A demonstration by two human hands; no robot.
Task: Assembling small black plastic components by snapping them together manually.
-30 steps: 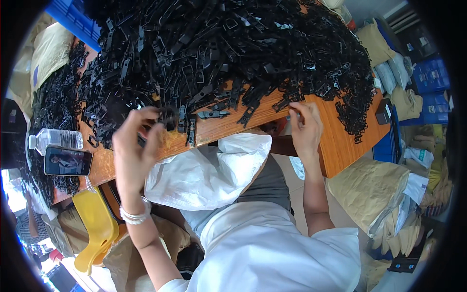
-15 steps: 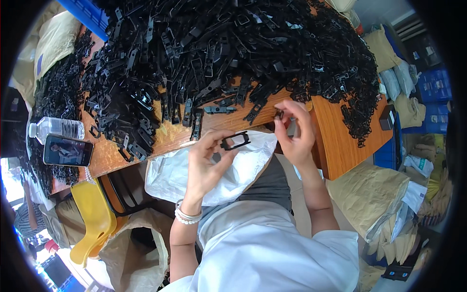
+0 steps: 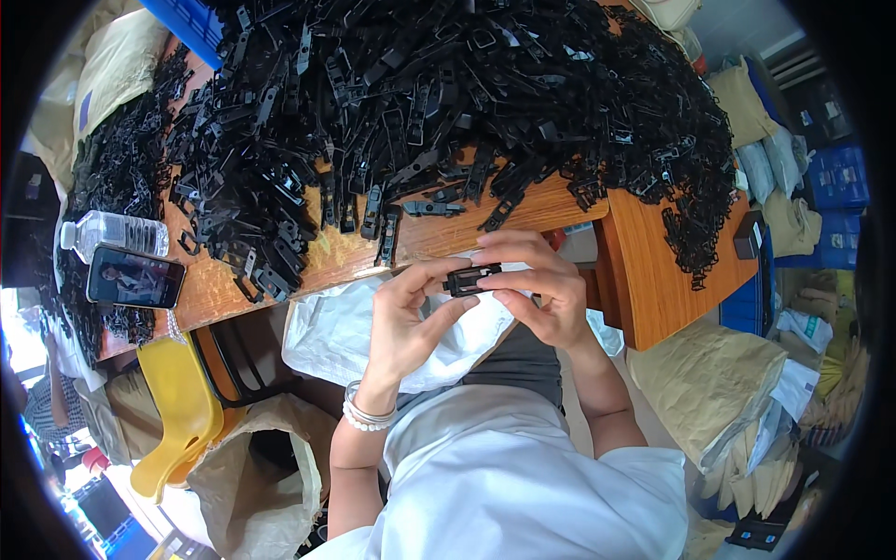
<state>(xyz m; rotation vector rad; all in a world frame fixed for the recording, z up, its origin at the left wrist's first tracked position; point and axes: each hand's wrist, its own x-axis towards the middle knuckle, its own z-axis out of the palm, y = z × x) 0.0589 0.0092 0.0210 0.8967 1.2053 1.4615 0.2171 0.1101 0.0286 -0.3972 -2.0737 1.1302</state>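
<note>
My left hand (image 3: 406,313) pinches a small black rectangular plastic frame (image 3: 462,282) by its left end, between thumb and fingers, above my lap. From the other side my right hand (image 3: 549,289) closes on the frame's right end, its fingertips covering part of it. Dark material now shows inside the frame's opening; whether it is a separate piece I cannot make out. Just beyond my hands, a large heap of black plastic parts (image 3: 373,103) covers most of the wooden table (image 3: 350,266). Below the hands a white plastic bag (image 3: 327,331) lies over my lap.
At the table's left stand a clear water bottle (image 3: 121,233) and a phone (image 3: 135,277) with a lit screen. A yellow chair (image 3: 177,401) and an open paper sack (image 3: 252,485) are at lower left. Brown sacks (image 3: 709,383) lie at the right. A blue crate (image 3: 187,23) sits far left.
My right hand has come left and down to meet the frame in my left hand, bringing the small dark piece it held. The frame's opening, see-through before, now looks filled.
</note>
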